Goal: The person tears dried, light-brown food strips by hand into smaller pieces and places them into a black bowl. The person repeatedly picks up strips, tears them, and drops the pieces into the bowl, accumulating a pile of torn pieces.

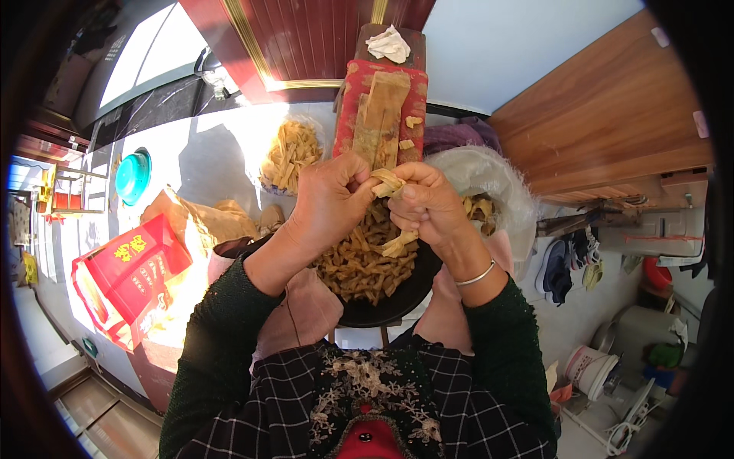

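Between my two hands is a pale yellow, flat strip (388, 183), looped or folded over itself. My left hand (332, 191) pinches one side of it between thumb and fingers. My right hand (430, 205), with a bangle on its wrist, closes round the other side. A loose pale end (401, 244) hangs below the right fingers. Beneath the hands, many small brown twisted pieces (359, 277) fill a round black pan (386, 315) at my lap. What these pieces are made of I cannot tell.
Beyond my hands, wooden boards (384, 99) lie on a red-covered bench (353, 76). Yellowish strips (290, 157) lie in a bag to the left, near a red paper bag (130, 275). A translucent plastic sack (508, 191) stands right; a teal basin (133, 177) sits far left.
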The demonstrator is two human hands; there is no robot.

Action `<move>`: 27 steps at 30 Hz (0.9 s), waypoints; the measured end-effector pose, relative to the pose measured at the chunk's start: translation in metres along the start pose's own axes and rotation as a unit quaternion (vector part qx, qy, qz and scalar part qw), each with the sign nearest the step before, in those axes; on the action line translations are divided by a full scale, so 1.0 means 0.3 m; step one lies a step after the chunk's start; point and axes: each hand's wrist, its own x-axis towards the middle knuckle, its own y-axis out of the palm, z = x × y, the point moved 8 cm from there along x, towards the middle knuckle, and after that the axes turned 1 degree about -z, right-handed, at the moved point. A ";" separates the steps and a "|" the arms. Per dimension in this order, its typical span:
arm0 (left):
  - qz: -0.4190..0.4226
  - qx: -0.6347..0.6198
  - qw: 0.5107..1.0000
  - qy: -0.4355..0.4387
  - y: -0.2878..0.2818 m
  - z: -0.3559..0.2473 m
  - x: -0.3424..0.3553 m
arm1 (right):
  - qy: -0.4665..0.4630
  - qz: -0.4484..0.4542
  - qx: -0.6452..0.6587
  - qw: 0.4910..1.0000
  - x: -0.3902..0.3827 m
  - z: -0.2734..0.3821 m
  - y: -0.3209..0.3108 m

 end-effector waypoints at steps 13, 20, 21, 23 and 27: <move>0.249 -0.405 0.870 -0.133 0.048 0.026 -0.024 | -0.022 -0.057 -0.148 0.987 -0.023 0.075 0.033; 0.286 -0.228 0.930 -0.037 -0.001 0.025 -0.019 | -0.075 -0.077 -0.408 0.907 -0.061 0.154 -0.007; 0.289 -0.175 0.939 -0.064 -0.005 0.066 -0.015 | -0.073 -0.087 -0.380 0.918 -0.062 0.150 -0.015; 0.152 0.060 0.980 0.111 -0.048 -0.009 0.008 | -0.043 -0.102 -0.374 0.921 -0.058 0.117 -0.045; 0.096 0.210 0.946 0.226 0.027 -0.107 -0.046 | 0.001 -0.094 -0.403 0.910 -0.029 0.032 -0.040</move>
